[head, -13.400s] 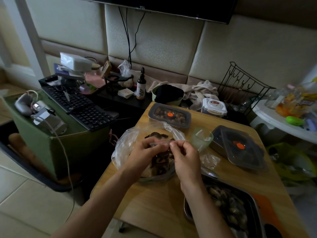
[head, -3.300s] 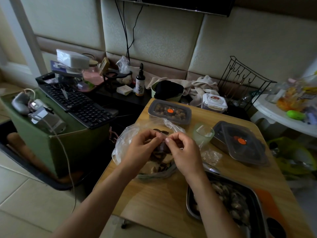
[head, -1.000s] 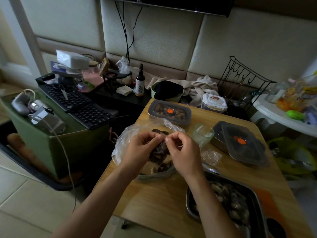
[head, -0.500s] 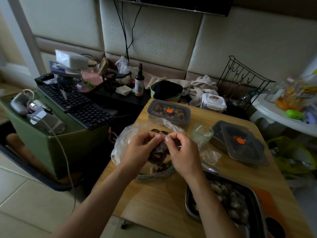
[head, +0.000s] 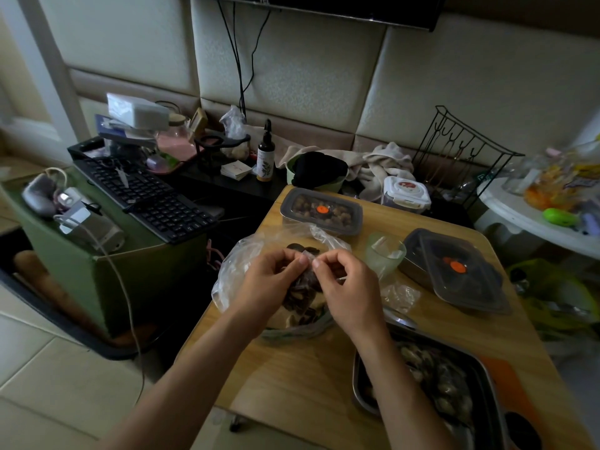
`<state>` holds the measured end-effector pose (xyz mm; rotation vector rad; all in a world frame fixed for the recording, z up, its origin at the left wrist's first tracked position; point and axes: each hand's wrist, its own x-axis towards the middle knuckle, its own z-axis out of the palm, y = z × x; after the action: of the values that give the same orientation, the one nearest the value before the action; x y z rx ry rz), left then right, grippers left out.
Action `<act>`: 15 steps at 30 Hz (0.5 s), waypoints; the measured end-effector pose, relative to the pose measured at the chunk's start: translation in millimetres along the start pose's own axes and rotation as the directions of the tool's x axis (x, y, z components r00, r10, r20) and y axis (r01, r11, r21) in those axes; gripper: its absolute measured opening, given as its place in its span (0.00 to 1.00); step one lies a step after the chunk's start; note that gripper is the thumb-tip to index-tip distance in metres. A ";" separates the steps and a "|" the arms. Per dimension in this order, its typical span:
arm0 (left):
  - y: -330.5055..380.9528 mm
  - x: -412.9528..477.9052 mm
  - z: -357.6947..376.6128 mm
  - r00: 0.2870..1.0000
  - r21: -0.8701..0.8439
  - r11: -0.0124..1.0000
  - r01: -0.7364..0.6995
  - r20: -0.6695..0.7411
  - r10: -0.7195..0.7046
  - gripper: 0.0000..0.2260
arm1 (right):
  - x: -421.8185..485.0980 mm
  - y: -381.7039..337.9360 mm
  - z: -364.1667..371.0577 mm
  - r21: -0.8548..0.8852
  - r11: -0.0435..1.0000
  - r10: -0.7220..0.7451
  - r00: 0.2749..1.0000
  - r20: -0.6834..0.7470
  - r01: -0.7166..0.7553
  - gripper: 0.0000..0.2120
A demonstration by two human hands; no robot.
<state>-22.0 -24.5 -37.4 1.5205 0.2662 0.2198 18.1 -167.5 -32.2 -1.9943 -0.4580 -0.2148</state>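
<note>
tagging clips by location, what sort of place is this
Probably a cluttered room at home, not a proper kitchen: a keyboard on a green box, a padded wall under a mounted screen, and a wooden table holding a lidded food container.

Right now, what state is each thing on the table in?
Plastic bag, open, dark scraps inside.
Left hand, pinching a small piece.
Right hand, pinching the same piece.
Far box, lid on.
Right box, lid on.
Tray, uncovered, food inside.
Cup, upright.
</note>
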 end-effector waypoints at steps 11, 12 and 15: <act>-3.2 2.5 -0.3 1.000 0.033 0.999 -0.026 0.004 0.026 0.09 | -0.4 -1.6 4.2 -0.069 0.997 -0.025 0.999 0.027 0.027 0.07; -3.3 3.4 -0.6 1.000 0.041 0.999 -0.029 0.008 0.028 0.09 | -0.4 -1.2 4.9 -0.076 0.997 -0.025 0.999 0.038 0.028 0.07; -3.1 3.1 1.1 1.000 0.033 0.999 -0.023 0.002 0.023 0.09 | -0.4 1.1 4.4 -0.059 0.998 -0.024 0.999 0.040 0.027 0.06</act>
<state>-18.9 -24.8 -40.6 1.5573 0.2529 0.2334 18.1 -164.1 -35.2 -2.0549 -0.5072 -0.2080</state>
